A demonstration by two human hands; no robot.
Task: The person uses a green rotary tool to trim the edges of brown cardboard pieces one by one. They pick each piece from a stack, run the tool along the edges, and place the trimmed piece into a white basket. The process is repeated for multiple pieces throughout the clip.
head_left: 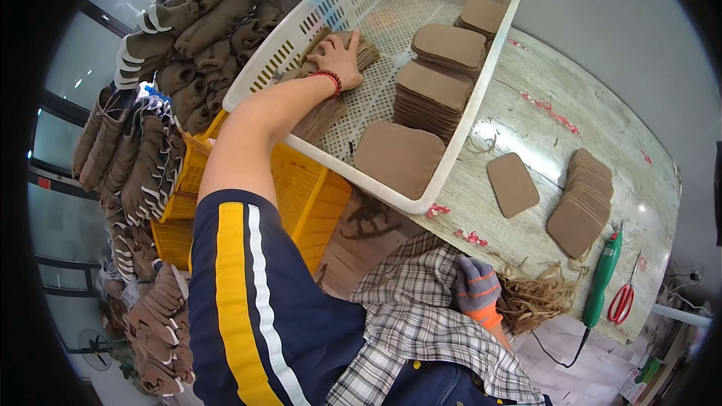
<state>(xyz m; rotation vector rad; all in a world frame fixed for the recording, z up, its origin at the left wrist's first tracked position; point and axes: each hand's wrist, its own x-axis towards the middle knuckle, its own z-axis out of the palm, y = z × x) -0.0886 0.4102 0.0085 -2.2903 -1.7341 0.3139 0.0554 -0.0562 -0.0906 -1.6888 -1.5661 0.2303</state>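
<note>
Inside the white perforated crate (pixel 496 30), my bare left hand (pixel 337 59) lies on a pile of brown cloth pieces (pixel 367 54), along the crate's left wall. Its fingers are spread over the pile, thumb apart. Another brown bundle (pixel 320 122) sits under and beside that forearm. Several stacks of rounded brown pads (pixel 432 86) line the crate's right side, with a wide pad (pixel 398 159) at its near end. My right hand (pixel 478 288), in a grey and orange glove, rests low by the table's near edge, fingers curled; whatever it may hold is hidden.
On the wooden table (pixel 571 90) lie a single brown pad (pixel 514 185), a fanned pad stack (pixel 580 203), a green corded tool (pixel 604 278) and red-handled scissors (pixel 623 302). Brown strips (pixel 538 297) hang at its edge. Yellow crates (pixel 301 180) and piled brown gloves (pixel 218 37) stand left.
</note>
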